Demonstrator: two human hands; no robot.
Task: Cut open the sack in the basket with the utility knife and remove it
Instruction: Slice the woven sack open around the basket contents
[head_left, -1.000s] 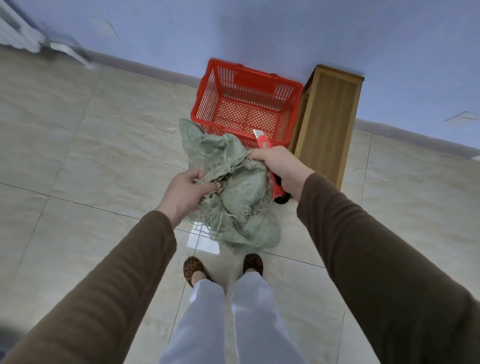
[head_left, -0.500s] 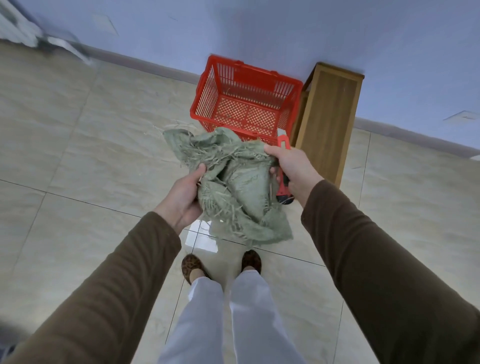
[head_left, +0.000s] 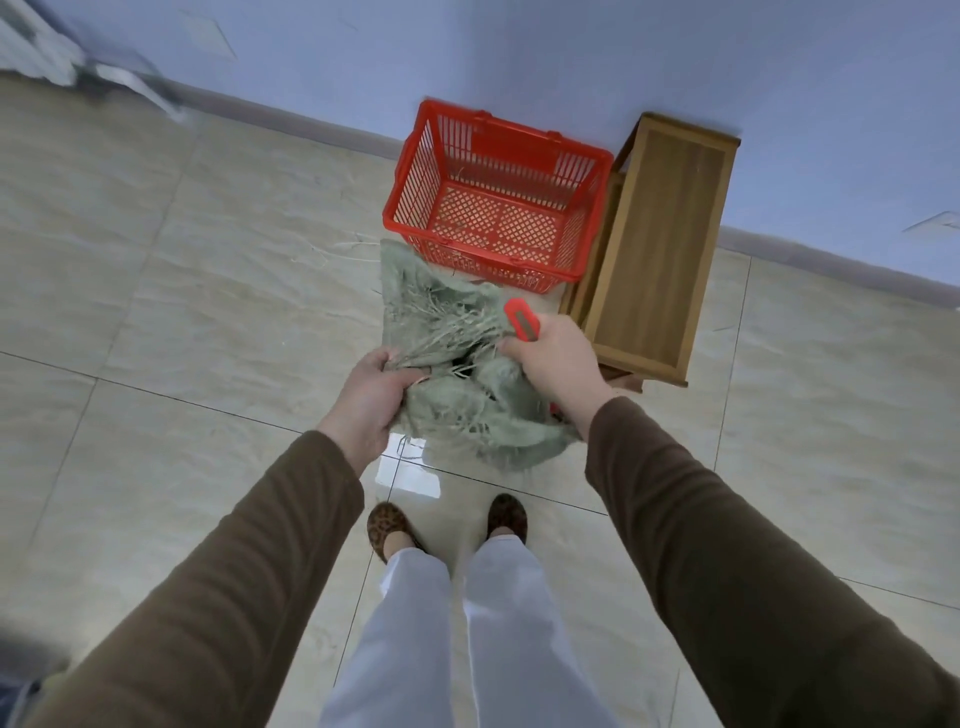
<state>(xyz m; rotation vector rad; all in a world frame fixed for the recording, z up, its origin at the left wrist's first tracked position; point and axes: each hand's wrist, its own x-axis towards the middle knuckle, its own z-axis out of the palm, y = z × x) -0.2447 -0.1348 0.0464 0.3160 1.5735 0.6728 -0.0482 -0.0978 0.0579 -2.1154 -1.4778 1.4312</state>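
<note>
Left hand (head_left: 370, 400) curls its fingers into the crumpled, frayed green woven sack (head_left: 457, 384), bunched between both fists. Right hand (head_left: 558, 358) grips sack and red plastic utility knife (head_left: 522, 320) together. Beyond the knuckles, the red lattice plastic basket (head_left: 498, 208).

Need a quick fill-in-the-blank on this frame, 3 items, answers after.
1. The sack is gripped by ____ hands.
2. The right hand also holds the ____ utility knife.
3. The basket on the floor stands beside a ____ stool.
Answers: both; red; wooden
</note>
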